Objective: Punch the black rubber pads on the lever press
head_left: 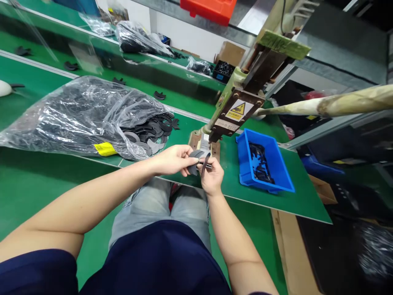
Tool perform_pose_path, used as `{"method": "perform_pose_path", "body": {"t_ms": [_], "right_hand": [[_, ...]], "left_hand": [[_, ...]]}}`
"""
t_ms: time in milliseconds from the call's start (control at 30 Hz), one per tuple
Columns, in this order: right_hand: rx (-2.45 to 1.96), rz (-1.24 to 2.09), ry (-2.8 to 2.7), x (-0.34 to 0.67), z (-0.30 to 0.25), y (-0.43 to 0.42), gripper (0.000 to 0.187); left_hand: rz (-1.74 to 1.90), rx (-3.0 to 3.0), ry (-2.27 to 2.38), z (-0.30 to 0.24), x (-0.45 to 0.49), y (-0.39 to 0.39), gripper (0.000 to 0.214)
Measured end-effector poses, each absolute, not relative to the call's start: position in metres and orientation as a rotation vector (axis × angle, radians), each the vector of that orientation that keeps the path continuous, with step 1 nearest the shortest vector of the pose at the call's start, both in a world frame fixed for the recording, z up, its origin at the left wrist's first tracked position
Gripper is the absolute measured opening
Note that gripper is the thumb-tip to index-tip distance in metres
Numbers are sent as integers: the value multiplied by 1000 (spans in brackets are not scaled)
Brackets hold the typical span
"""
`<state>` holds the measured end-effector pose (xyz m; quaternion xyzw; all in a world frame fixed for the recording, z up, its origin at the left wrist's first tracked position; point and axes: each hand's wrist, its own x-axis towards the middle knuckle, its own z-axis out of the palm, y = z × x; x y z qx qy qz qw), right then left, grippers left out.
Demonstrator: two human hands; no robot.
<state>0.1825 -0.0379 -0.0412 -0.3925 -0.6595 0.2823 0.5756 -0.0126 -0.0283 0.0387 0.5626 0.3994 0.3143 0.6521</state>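
Note:
Both hands meet at the table's front edge, just before the base of a hand press [233,110]. My left hand [175,159] is closed, pinching a small stack of dark grey curved pieces [193,167] between thumb and fingers. Close against it, my right hand [213,175] grips a thin dark curved piece [205,164], seen edge-on and standing upright. Where the two hands come together, the fingertips partly hide the pieces. Behind them sits the press's metal base plate [215,150]. Loose dark curved pieces [153,131] spill from a bag to the left.
A large clear plastic bag [70,110] full of dark pieces lies left on the green table [190,123]. Right of the press stands a blue bin [242,164] holding small black parts [259,162]. The press lever [331,104] reaches out to the right. Several pieces lie on the belt behind.

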Motion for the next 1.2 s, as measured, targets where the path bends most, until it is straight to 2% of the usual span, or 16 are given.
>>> {"method": "perform_pose_path", "body": {"t_ms": [367, 533, 667, 833, 1067, 1200], "right_hand": [[-942, 585, -1679, 191, -45, -50, 14], [-935, 479, -1827, 201, -35, -47, 16], [-912, 386, -1920, 206, -33, -45, 16], [-861, 316, -1996, 207, -32, -42, 12], [-838, 292, -2090, 208, -27, -49, 13], [-903, 298, -2049, 219, -25, -47, 21]], "left_hand": [[544, 1310, 982, 40, -11, -18, 41], [584, 1456, 1095, 42, -17, -16, 35], [850, 1815, 1296, 47, -19, -26, 28], [846, 2097, 1165, 45, -16, -31, 28], [846, 1620, 1118, 26, -19, -31, 36], [623, 1340, 969, 18, -26, -24, 45]]}}
